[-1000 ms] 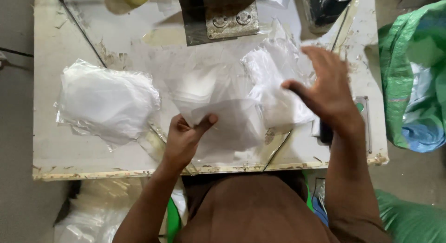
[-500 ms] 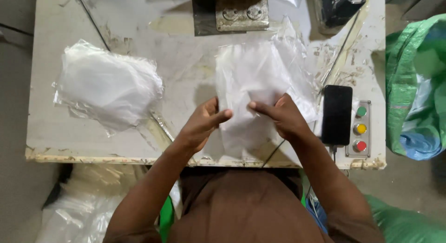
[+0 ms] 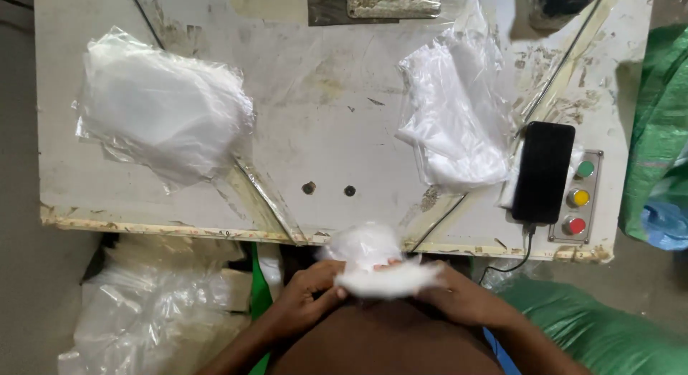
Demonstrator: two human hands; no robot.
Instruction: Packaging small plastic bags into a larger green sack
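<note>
Plastic bag (image 3: 373, 264) bunched between both hands (image 3: 390, 292) below table edge (image 3: 179, 230).

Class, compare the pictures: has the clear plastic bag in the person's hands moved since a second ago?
Yes. The bag has come off the table toward the person, now past its near edge, bunched between left hand and right hand.
</note>
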